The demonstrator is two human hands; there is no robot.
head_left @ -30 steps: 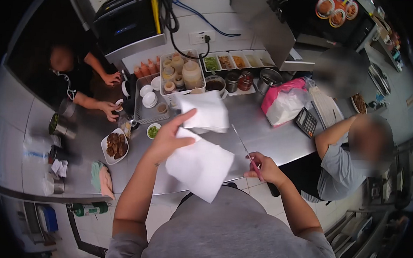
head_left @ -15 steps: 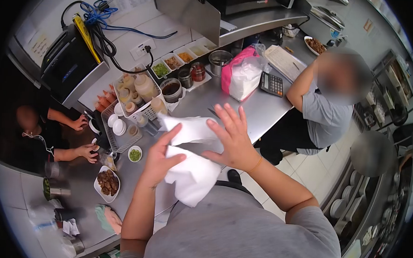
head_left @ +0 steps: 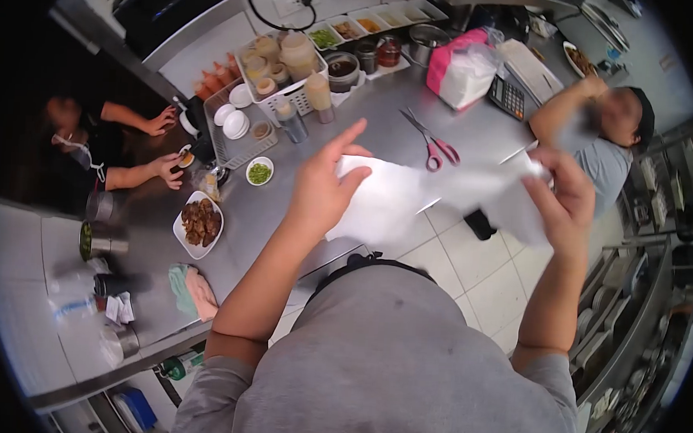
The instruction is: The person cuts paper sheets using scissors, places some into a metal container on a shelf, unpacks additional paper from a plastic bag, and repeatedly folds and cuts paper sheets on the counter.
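My left hand (head_left: pixel 325 180) grips a white sheet (head_left: pixel 383 199) between thumb and fingers, over the front edge of the steel counter (head_left: pixel 367 131). Out to the right, my right hand (head_left: pixel 563 196) pinches another white piece (head_left: pixel 512 202), blurred by motion. The two white pieces nearly meet between my hands; whether they are joined cannot be made out. Scissors with red handles (head_left: pixel 436 147) lie partly open on the counter beyond the sheets.
A plate of browned meat (head_left: pixel 199 224), a bowl of chopped greens (head_left: pixel 259 171) and a cloth (head_left: pixel 194 291) lie to the left. Bottles (head_left: pixel 318 93), a pink-and-white bag (head_left: pixel 465 70) and a calculator (head_left: pixel 508 97) stand farther back. Co-workers are at left (head_left: pixel 84 144) and right (head_left: pixel 609 144).
The scissors have gone from my right hand onto the counter. My right hand took hold of white material and moved right, away from my left hand.
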